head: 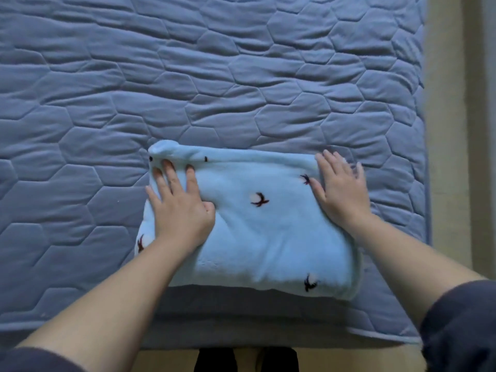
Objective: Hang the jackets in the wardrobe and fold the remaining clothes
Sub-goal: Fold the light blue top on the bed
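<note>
I am pressing my left hand and right hand, fingers spread flat, on the fleece folded near the bed edge. Folding looks nearly done; next I should be smoothing it.

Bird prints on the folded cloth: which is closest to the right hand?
The bird print beside the right hand's thumb, near the cloth's far right corner; others sit further left or lower.
</note>
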